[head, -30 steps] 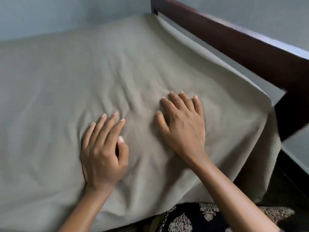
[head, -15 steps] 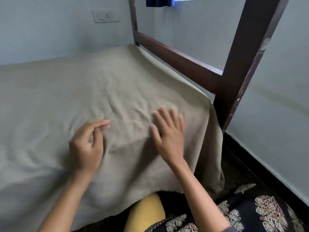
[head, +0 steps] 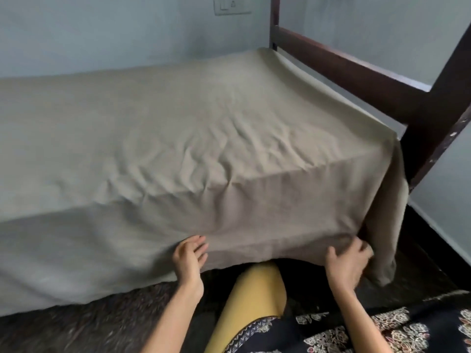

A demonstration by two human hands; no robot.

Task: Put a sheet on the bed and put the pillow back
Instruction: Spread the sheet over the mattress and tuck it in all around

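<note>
A beige sheet (head: 178, 128) covers the mattress and hangs down its near side, with creases near the front right corner. My left hand (head: 190, 256) touches the hanging part of the sheet just above its lower edge, fingers loosely straight. My right hand (head: 349, 262) lies against the sheet's lower edge at the front right corner, where a fold of cloth droops beside the bed post; its fingers are spread and blurred. No pillow is in view.
A dark wooden bed post (head: 438, 118) and rail (head: 344, 70) bound the bed on the right. A grey wall with a switch plate (head: 232, 6) runs behind. My knee in yellow cloth (head: 257, 289) and a patterned dark garment (head: 356, 332) are above the dark floor (head: 89, 327).
Both hands left the top of the mattress and dropped to the hanging near side of the sheet. The view pulled back and now takes in more of the bed.
</note>
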